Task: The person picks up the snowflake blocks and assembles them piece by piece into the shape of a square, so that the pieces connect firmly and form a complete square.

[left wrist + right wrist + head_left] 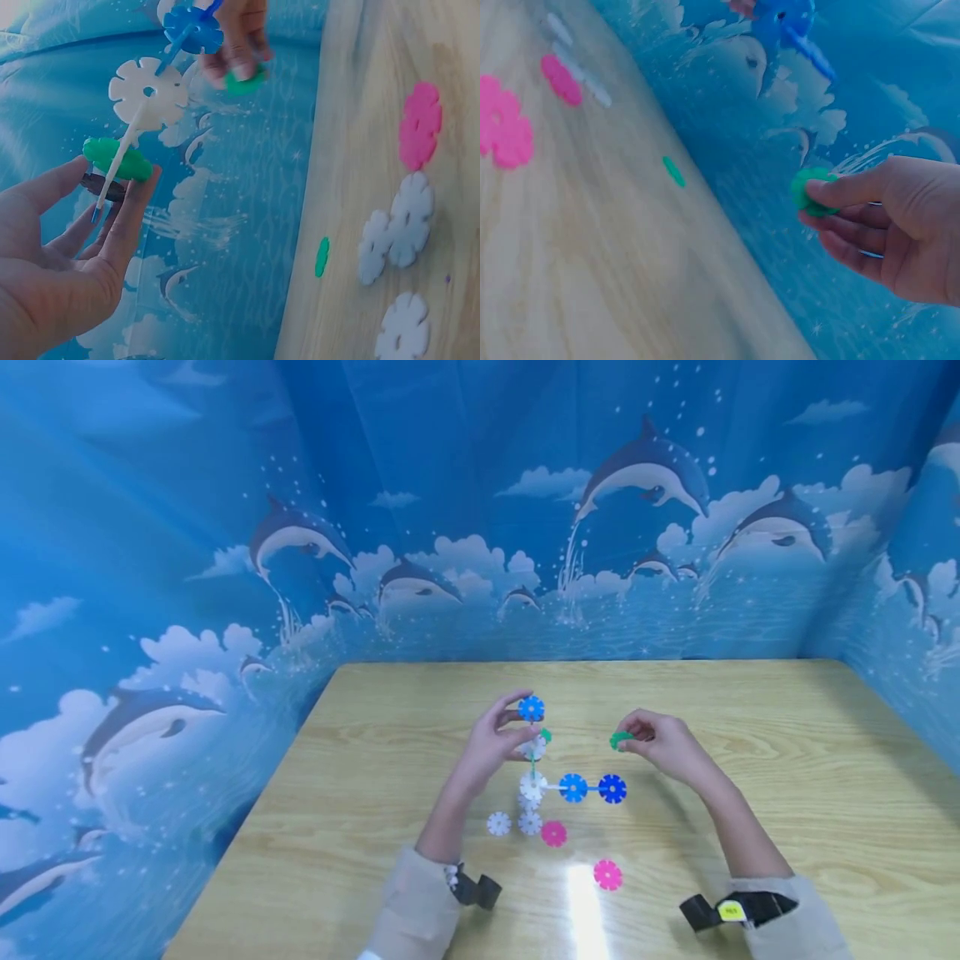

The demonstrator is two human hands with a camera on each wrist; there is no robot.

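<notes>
Left hand: here we have the left hand, thumb and fingers gripping the snowflake-disc chain by its far end, a blue disc up at the fingertips.
Chain: we see it held over the table, bending at a white disc and running right through a mid-blue disc to a dark blue disc, edge-on pieces linking them; from the left wrist, a green disc sits right by the fingertips.
Right hand: across from it, well apart from the left, the right hand pinches a loose green disc between thumb and fingers, and we spot clear space between it and the chain.
Loose discs: on the wooden table we count two pink discs, white discs near the chain, and a small green piece.
Backdrop: behind it all, our dolphin-print curtain.
Wrists: black camera mounts over beige sleeves.
</notes>
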